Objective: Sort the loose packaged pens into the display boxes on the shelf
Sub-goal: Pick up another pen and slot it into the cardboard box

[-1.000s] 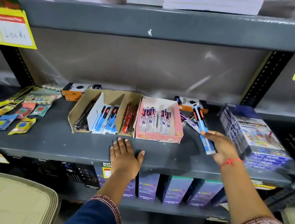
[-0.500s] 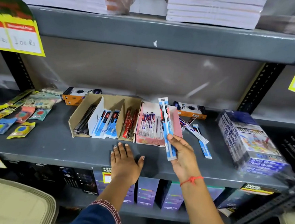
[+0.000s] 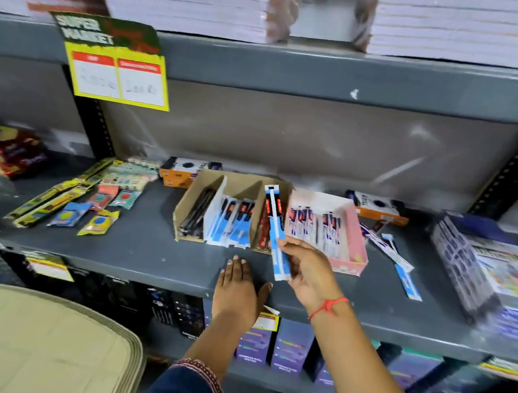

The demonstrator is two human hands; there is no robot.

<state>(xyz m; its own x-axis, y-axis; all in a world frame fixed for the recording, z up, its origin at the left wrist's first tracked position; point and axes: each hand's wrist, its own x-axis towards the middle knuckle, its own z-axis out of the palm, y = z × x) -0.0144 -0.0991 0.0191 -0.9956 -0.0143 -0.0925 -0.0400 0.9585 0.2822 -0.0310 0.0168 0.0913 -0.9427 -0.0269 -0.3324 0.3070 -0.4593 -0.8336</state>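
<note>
the blue packaged pen (image 3: 276,229) is pinched near its lower end by the right hand (image 3: 309,269), long axis running up and away, its top over the brown cardboard display box (image 3: 202,185). matching blue packs sit in the compartment just left. the left hand (image 3: 237,288) lies flat and empty on the shelf (image 3: 140,248) edge, nearer the box but idle.

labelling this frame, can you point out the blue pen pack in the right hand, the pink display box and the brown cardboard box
blue pen pack (image 3: 275,229), head view, mid strip
pink display box (image 3: 359,236), head view, right wall
brown cardboard box (image 3: 188,202), head view, left wall
</note>
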